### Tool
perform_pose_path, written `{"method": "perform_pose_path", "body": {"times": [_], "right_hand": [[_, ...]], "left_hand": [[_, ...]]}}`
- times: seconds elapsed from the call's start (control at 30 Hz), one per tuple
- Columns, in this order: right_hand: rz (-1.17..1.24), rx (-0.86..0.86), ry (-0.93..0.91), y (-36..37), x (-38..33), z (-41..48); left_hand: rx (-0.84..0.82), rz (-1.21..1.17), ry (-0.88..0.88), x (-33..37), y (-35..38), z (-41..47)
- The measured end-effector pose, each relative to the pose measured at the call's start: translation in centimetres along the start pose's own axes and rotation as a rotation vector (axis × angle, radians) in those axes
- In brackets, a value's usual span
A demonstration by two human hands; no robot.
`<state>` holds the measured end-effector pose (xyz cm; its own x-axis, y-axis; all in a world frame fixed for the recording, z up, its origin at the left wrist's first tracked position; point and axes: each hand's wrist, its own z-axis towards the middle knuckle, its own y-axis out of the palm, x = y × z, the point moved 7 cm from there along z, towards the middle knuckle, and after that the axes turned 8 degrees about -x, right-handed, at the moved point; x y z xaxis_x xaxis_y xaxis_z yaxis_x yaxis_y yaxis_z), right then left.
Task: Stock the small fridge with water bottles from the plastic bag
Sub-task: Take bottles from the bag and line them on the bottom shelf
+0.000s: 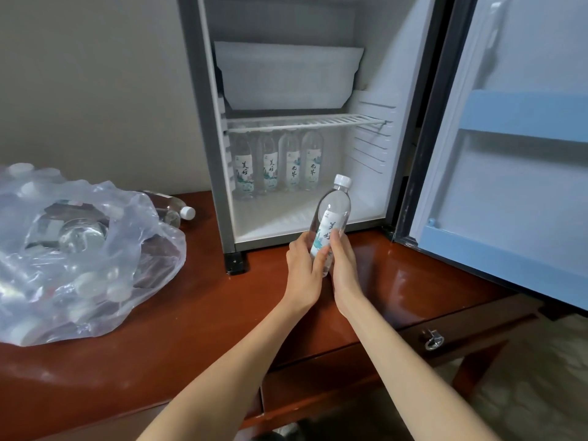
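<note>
Placement is the step in hand: one water bottle (332, 218) is held over the worktop (206, 313), just in front of the small fridge (203, 122) that stands towards the worktop's back edge, its door (509, 154) swung wide to the right. Both hands grip the bottle's lower half, the left hand (304, 265) with fingers wrapped round its left side and the right hand (345, 265) closed on its right side with the thumb on the label. The bottle leans, its white cap pointing up and into the fridge opening. Four bottles (293, 167) already stand upright in a row at the back of the lower compartment, under the wire shelf (305, 120), towards the left wall. To do this well, I would bring the bottle upright before it goes in, keep the cap below the shelf wires, and set it on the fridge floor (280, 218) just beside the rightmost bottle, label facing out like the others, without knocking the row. One hand would probably do for the setting down, freeing the other for the plastic bag (79, 249) at the worktop's left end; it seems to hold many more bottles, though the crumpled film hides the count. A loose bottle (178, 213) lies between bag and fridge.
</note>
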<state>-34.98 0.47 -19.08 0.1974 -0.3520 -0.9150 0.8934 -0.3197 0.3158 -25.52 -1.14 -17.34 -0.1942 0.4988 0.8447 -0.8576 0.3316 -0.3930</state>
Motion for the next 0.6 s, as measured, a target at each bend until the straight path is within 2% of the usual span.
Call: {"method": "perform_pose_path", "body": {"times": [0.1,0.37,0.6], "right_hand": [[-0.004,0.033,-0.015,-0.5,0.1,0.2],[-0.108,0.012,-0.094,-3.5,-3.3,3.8],[-0.245,-0.03,-0.074,-3.9,-5.0,10.5]], "left_hand": [[0.018,0.004,0.032,0.0,0.2,0.2],[-0.084,0.013,0.133,2.1,2.1,5.7],[0.01,-0.026,0.145,1.9,2.6,11.6]]}}
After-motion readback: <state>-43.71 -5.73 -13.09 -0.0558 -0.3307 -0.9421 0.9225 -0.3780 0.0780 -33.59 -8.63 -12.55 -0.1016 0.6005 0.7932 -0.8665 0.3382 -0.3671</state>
